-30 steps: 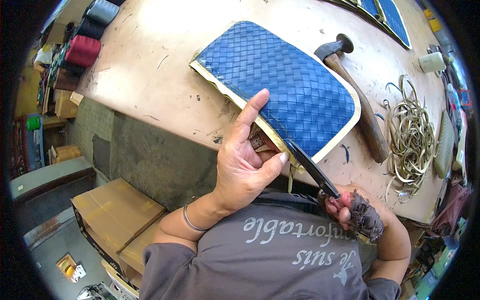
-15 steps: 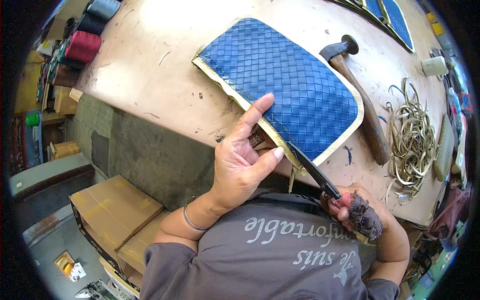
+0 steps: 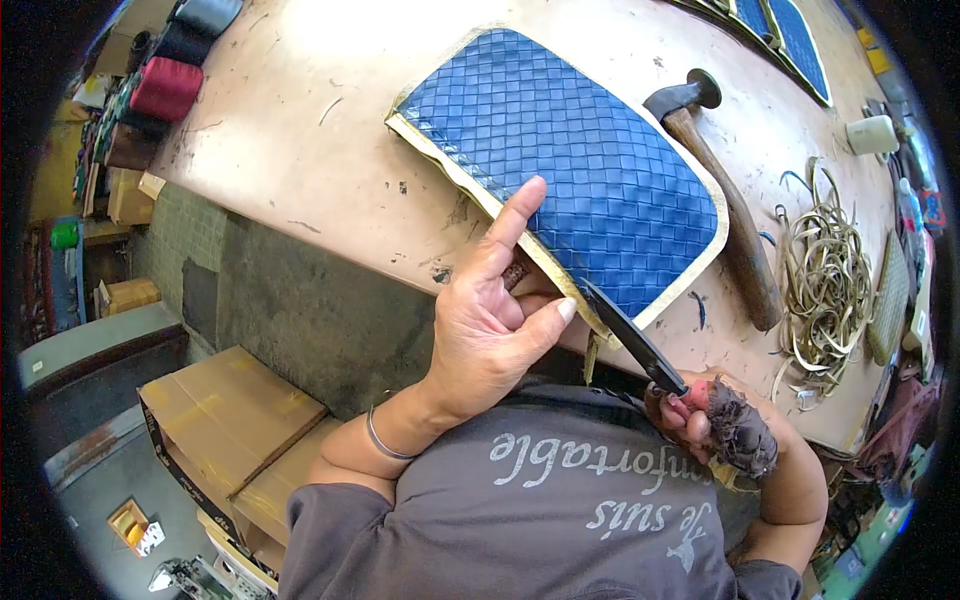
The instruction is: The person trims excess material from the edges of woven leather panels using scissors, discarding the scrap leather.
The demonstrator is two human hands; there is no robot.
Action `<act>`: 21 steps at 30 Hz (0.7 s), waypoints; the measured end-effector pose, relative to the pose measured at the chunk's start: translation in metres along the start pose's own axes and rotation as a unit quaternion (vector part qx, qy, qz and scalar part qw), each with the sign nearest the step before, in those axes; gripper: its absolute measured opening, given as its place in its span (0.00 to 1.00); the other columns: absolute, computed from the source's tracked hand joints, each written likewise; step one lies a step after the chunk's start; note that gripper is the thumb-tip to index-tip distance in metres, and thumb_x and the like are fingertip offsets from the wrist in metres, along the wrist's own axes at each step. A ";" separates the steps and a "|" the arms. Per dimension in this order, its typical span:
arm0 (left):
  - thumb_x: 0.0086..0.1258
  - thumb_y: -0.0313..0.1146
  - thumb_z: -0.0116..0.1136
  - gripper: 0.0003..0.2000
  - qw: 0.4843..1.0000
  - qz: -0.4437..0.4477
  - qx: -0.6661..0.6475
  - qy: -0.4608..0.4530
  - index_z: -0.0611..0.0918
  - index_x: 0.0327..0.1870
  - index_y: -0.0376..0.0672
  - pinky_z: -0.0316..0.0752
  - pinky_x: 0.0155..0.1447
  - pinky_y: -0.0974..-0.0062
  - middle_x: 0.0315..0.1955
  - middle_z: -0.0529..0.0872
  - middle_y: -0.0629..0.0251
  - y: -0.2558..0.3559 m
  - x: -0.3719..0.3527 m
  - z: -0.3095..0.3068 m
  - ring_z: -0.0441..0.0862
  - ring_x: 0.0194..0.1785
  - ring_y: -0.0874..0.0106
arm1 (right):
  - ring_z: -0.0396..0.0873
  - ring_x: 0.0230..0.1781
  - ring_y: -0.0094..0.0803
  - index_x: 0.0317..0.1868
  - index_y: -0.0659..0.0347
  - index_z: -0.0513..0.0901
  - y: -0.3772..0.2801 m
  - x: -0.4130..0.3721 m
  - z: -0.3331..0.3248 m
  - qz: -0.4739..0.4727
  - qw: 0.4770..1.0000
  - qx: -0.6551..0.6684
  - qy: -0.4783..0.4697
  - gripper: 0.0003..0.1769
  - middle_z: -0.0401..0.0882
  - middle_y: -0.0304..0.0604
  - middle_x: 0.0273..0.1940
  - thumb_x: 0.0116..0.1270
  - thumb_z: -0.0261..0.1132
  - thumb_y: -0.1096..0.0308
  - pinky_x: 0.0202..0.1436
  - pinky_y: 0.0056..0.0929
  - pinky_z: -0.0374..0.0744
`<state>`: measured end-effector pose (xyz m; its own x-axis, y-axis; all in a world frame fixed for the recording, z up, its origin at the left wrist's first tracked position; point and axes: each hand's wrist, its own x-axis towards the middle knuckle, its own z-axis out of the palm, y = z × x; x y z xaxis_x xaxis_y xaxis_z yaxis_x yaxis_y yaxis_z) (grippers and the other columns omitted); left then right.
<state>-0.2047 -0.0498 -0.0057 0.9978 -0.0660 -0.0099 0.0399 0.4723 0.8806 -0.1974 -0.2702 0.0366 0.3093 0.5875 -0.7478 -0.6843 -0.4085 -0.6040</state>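
A blue woven leather panel [image 3: 560, 150] with a pale yellowish border lies at the table's front edge, its near side jutting toward me. My left hand [image 3: 495, 315] grips that near edge, thumb on top and other fingers underneath, while the index finger stretches over the weave. In my right hand [image 3: 705, 415] is a pair of black scissors [image 3: 640, 345], its handles wrapped in dark cloth. The blades lie along the panel's near border, just right of my left thumb. A thin trimmed strip [image 3: 591, 358] dangles below the border.
A hammer [image 3: 735, 210] lies right of the panel, close to its edge. Beyond it is a tangled heap of pale strips [image 3: 828, 280]. Thread spools [image 3: 167, 88] stand at the far left, more blue woven pieces [image 3: 795, 45] at the back right. Cardboard boxes [image 3: 235, 410] sit below left.
The panel has shifted very slightly away from me. My left hand and the scissors have moved a little to the right along the near border.
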 end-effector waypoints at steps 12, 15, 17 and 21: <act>0.55 0.13 0.46 0.32 1.000 -0.002 -0.001 0.016 0.49 0.61 0.29 0.61 0.60 0.75 0.58 0.58 0.53 0.000 0.002 -0.001 0.64 0.56 0.71 | 0.61 0.15 0.14 0.25 0.58 0.67 0.002 0.000 -0.001 0.005 1.000 0.008 0.002 0.28 0.63 0.30 0.21 0.45 0.63 0.40 0.16 0.11 0.59; 0.55 0.13 0.45 0.31 1.000 -0.004 0.001 0.004 0.49 0.61 0.29 0.61 0.59 0.76 0.57 0.59 0.53 0.002 0.001 -0.001 0.64 0.56 0.71 | 0.62 0.15 0.14 0.25 0.58 0.67 0.001 0.003 0.000 0.006 1.000 0.007 0.011 0.28 0.63 0.30 0.21 0.43 0.65 0.42 0.16 0.12 0.60; 0.55 0.13 0.45 0.31 1.000 -0.004 0.000 0.007 0.49 0.61 0.29 0.61 0.59 0.75 0.57 0.59 0.52 0.002 0.001 -0.001 0.64 0.56 0.70 | 0.63 0.15 0.14 0.25 0.58 0.67 0.002 0.004 0.000 0.016 1.000 0.019 0.010 0.27 0.63 0.30 0.22 0.42 0.66 0.43 0.16 0.12 0.60; 0.55 0.13 0.45 0.31 1.000 0.003 0.003 0.002 0.49 0.61 0.30 0.61 0.60 0.75 0.57 0.59 0.52 0.001 0.001 -0.001 0.63 0.57 0.70 | 0.63 0.15 0.15 0.25 0.57 0.67 0.002 0.004 -0.001 0.036 0.999 0.036 0.003 0.26 0.63 0.30 0.21 0.41 0.68 0.46 0.16 0.12 0.60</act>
<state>-0.2034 -0.0484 -0.0051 0.9982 -0.0594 -0.0059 0.0330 0.4669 0.8837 -0.1968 -0.2693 0.0321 0.2616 0.5542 -0.7902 -0.7507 -0.3978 -0.5275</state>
